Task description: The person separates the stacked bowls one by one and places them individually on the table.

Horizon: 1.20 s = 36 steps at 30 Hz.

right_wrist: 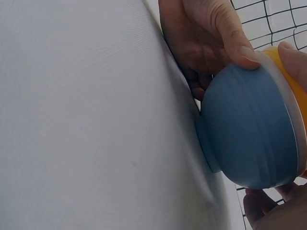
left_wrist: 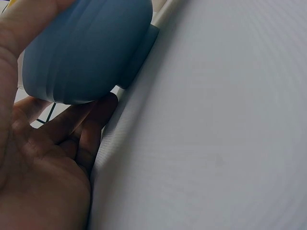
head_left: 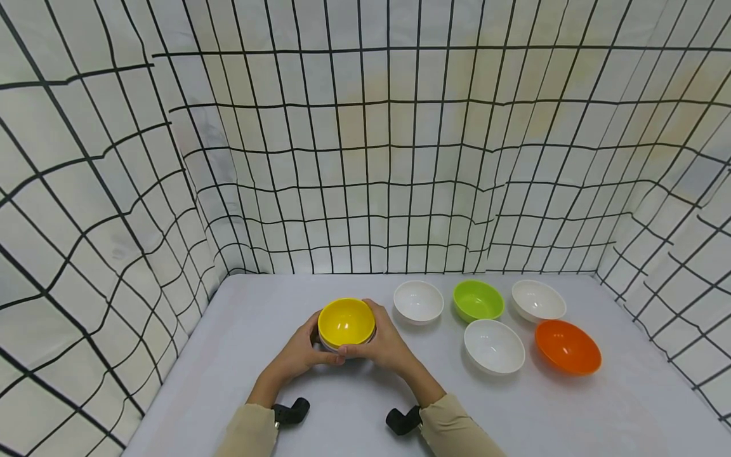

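Observation:
A nested stack of bowls stands between both hands, left of the table's middle in the head view. On top is a yellow bowl (head_left: 346,322); under it shows the pale rim of a white bowl (right_wrist: 279,75), and lowest is a blue bowl (right_wrist: 244,129) with a foot ring close over the tabletop. The left hand (head_left: 299,352) grips the blue bowl from the left, thumb on its near side and fingers around below. From the right, the right hand (head_left: 388,339) holds the yellow bowl, its thumb across the near side and fingertips behind the rim.
To the right on the white-covered table (head_left: 365,419) stand three white bowls, (head_left: 419,302) the leftmost, plus a green bowl (head_left: 478,301) and an orange bowl (head_left: 568,347). A black wire grid (head_left: 388,152) over white cloth encloses the back and sides.

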Each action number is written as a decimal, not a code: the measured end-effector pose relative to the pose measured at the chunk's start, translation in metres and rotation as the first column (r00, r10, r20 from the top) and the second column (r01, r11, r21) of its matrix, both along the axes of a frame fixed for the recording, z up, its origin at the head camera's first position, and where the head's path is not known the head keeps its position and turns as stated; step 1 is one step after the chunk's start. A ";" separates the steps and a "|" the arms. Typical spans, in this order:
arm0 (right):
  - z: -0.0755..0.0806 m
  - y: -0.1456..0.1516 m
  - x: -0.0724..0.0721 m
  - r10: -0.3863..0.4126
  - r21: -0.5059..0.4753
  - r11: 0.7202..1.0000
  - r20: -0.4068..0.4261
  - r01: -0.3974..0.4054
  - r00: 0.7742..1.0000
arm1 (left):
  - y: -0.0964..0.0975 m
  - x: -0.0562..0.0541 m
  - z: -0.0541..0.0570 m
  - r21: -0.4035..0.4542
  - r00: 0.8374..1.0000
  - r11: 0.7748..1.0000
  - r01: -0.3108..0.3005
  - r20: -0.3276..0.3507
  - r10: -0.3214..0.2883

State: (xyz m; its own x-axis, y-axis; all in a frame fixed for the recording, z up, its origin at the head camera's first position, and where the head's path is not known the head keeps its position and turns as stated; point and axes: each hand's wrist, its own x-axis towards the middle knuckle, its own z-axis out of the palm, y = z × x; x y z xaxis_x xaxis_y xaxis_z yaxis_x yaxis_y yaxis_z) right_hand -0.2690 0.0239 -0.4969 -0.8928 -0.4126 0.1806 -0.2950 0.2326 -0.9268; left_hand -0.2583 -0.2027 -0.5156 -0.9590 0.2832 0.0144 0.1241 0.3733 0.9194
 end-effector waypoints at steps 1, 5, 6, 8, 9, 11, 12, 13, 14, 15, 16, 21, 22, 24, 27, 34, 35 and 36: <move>0.000 0.000 0.000 0.002 -0.005 1.000 -0.004 -0.002 1.000 | 0.000 0.000 0.000 0.003 1.000 1.000 -0.001 0.000 0.001; 0.000 0.000 -0.001 -0.007 0.004 1.000 -0.022 0.007 1.000 | 0.000 0.000 0.000 0.008 1.000 1.000 0.000 -0.001 0.000; 0.000 0.000 -0.001 -0.011 0.008 1.000 -0.027 0.011 1.000 | 0.000 0.000 0.000 0.012 1.000 1.000 0.001 -0.001 -0.001; 0.001 0.000 -0.001 -0.019 0.016 1.000 -0.038 0.019 0.999 | 0.000 0.000 0.000 0.020 1.000 1.000 0.004 -0.001 -0.004; 0.001 0.000 -0.001 -0.023 0.021 0.999 -0.042 0.024 0.999 | 0.000 0.000 0.000 0.020 1.000 1.000 0.006 -0.002 -0.006; 0.001 0.000 -0.001 -0.030 0.030 0.999 -0.050 0.032 0.998 | 0.000 0.000 0.000 0.021 1.000 1.000 0.006 0.000 -0.006; 0.001 0.000 0.000 -0.035 0.033 0.999 -0.046 0.036 0.998 | 0.000 0.000 0.000 0.022 1.000 1.000 0.005 0.000 -0.005; 0.001 0.000 0.000 -0.037 0.035 0.999 -0.051 0.039 0.998 | 0.000 0.000 0.000 0.022 1.000 1.000 0.005 0.000 -0.005; 0.001 0.000 0.000 -0.040 0.036 0.998 -0.050 0.041 0.998 | 0.000 0.000 0.000 0.020 1.000 1.000 0.005 0.000 -0.005; 0.001 0.000 0.000 -0.043 0.038 0.998 -0.051 0.045 0.998 | 0.000 0.000 0.000 0.018 1.000 1.000 0.004 0.001 -0.004; 0.001 0.000 0.000 -0.047 0.041 0.998 -0.051 0.049 0.998 | 0.000 0.000 0.000 0.018 1.000 1.000 0.004 0.001 -0.004; 0.000 0.000 -0.001 -0.059 0.042 0.997 -0.049 0.061 0.997 | 0.000 0.000 -0.001 0.017 1.000 1.000 0.005 -0.002 -0.005; 0.000 0.000 -0.001 -0.060 0.040 0.997 -0.053 0.062 0.997 | 0.000 0.000 -0.001 0.017 1.000 1.000 0.006 -0.003 -0.006; -0.001 0.000 -0.001 -0.063 0.038 0.997 -0.064 0.066 0.996 | 0.001 0.000 0.000 0.017 1.000 1.000 0.007 -0.001 -0.007; -0.002 0.000 -0.002 -0.070 0.041 0.996 -0.082 0.074 0.994 | 0.001 0.000 0.001 0.015 1.000 1.000 0.004 0.002 -0.004; -0.002 -0.001 -0.001 -0.080 0.038 0.996 -0.085 0.083 0.993 | 0.001 0.001 0.001 0.013 1.000 1.000 -0.006 0.009 0.005; -0.002 -0.001 -0.001 -0.083 0.040 0.995 -0.084 0.087 0.993 | 0.001 0.001 0.001 0.012 1.000 1.000 -0.008 0.011 0.008; -0.002 -0.001 -0.001 -0.086 0.042 0.995 -0.084 0.090 0.993 | 0.001 0.001 0.001 0.010 1.000 1.000 -0.009 0.011 0.009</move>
